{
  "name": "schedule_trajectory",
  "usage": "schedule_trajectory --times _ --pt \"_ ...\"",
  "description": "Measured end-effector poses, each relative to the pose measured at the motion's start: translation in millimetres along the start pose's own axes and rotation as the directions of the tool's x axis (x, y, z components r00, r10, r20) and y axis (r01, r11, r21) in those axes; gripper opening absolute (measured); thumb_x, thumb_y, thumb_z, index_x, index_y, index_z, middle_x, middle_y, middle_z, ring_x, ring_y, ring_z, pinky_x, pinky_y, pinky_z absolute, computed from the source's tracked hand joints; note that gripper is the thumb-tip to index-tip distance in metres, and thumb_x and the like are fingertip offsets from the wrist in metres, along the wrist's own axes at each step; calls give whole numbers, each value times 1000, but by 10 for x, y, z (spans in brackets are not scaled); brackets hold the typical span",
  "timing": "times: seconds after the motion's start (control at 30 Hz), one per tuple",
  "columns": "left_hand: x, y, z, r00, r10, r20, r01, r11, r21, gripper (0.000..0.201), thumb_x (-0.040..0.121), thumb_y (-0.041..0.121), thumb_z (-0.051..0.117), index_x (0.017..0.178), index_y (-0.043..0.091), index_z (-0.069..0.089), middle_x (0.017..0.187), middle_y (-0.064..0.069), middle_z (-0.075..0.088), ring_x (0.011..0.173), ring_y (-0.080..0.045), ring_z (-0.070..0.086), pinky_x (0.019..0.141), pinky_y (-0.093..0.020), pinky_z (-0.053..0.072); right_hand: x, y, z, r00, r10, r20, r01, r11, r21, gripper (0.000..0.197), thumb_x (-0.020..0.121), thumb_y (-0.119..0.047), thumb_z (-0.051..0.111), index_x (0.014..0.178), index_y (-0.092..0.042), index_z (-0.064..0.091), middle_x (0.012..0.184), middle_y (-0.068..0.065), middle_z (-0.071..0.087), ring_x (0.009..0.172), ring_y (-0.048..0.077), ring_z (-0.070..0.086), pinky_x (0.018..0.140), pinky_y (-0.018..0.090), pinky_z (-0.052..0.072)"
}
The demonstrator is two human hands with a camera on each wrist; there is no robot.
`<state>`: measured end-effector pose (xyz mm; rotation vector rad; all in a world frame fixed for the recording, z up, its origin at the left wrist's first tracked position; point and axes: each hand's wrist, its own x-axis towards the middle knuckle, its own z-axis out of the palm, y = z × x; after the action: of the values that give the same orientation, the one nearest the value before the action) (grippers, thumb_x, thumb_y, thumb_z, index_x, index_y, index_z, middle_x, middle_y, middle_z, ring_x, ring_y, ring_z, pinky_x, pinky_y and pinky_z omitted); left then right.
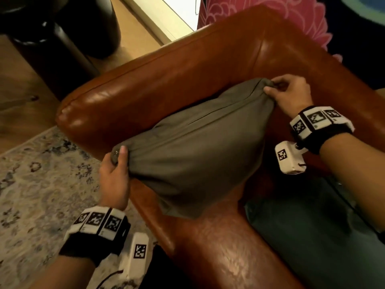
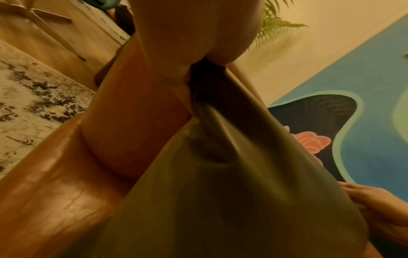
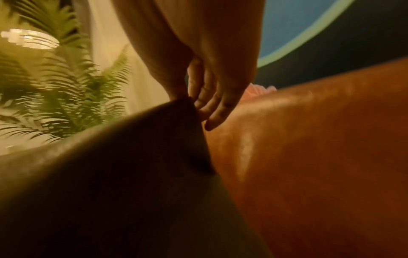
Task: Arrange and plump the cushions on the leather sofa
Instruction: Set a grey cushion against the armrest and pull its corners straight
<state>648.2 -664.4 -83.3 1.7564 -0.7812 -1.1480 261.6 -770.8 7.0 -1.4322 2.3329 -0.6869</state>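
Observation:
An olive-grey cushion stands in the corner of the brown leather sofa, leaning against the armrest. My left hand grips its near-left corner, thumb on top of the bunched fabric. My right hand pinches the far-right corner by the backrest. In the left wrist view the cushion stretches away from my left hand, which bunches its corner. In the right wrist view thumb and fingers of my right hand pinch the cushion's tip beside the sofa leather.
A dark teal cushion lies on the seat at the lower right. A pink patterned fabric hangs behind the backrest. A pale patterned rug covers the floor on the left, with dark furniture beyond. A fern stands behind the sofa.

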Motion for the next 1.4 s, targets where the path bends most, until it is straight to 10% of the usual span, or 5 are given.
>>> schedule_trajectory --times 0.33,0.63,0.83,1.13,1.4 --pt "-190 153 90 988 146 -56 -140 986 86 37 91 37 65 122 19 57 109 2 61 107 -19 60 93 -37 52 122 273 226 888 387 248 -454 821 346 71 84 -58 62 132 -5 59 124 7 64 115 28 61 105 43 46" --pt "-163 44 -183 959 282 -17 -249 872 420 50 97 52 45 97 7 68 88 -10 68 81 -24 62 69 -36 45 276 254 37 994 84 71 -97 975 199 50 71 -37 85 110 -8 73 102 5 70 102 20 67 94 34 53" --pt "-354 21 -41 969 243 -34 -232 953 195 26 97 35 55 115 17 52 113 -5 58 102 -17 55 85 -31 48 139 336 -64 872 159 463 -475 505 720 31 93 -40 61 100 -10 66 98 2 69 98 14 65 83 25 56" --pt "-306 -12 -373 943 332 -27 -318 921 226 18 93 23 63 106 15 53 101 3 58 100 -26 61 71 -20 46 242 401 -136 989 -93 117 68 977 204 26 93 -40 64 86 -16 73 50 -14 60 48 -7 51 50 9 34" --pt "-345 -64 -331 942 334 15 -327 911 251 27 96 40 55 115 20 60 126 -8 53 110 -21 59 89 -33 52 182 386 42 940 243 241 -335 793 509 28 97 -37 56 78 -21 68 89 1 67 92 20 64 65 25 52"
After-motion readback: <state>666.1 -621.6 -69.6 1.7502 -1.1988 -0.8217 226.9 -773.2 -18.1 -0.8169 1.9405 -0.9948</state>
